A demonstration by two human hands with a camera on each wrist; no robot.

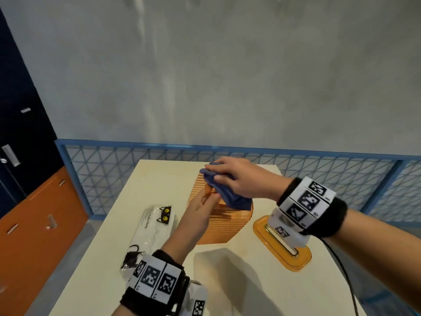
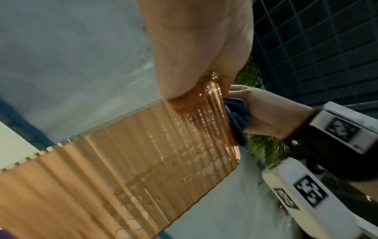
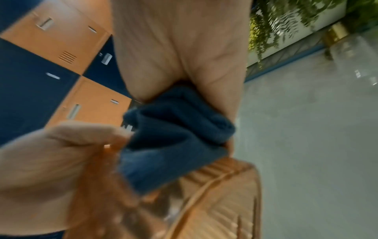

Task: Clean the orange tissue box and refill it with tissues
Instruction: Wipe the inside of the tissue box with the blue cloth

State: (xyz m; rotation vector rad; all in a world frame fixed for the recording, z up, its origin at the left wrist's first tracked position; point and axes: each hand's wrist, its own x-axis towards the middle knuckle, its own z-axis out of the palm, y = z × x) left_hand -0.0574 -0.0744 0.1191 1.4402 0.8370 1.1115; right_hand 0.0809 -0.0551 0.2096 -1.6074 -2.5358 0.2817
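Head: orange tissue box (image 1: 218, 224) mid-tabletop, tipped, long axis toward far edge. Left hand (image 1: 200, 209) pinches its upper near rim; right hand (image 1: 239, 179) clutches blue cloth (image 1: 227, 195) on upper rim.

Left wrist: thumb (image 2: 184, 61) clamps ribbed wall; cloth just right.

Right wrist: cloth (image 3: 174, 134) bunched in grip, box below.

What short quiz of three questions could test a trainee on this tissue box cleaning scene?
1. True or false: the lid is on the orange tissue box.
2. What does the right hand hold? A) blue cloth B) tissue pack C) lid
3. Fill in: the tissue pack lies on the ____.

Key:
1. False; the lid lies beside the box, on the side of the right hand.
2. A, the blue cloth, pressed against the box, which the left hand steadies.
3. Table.
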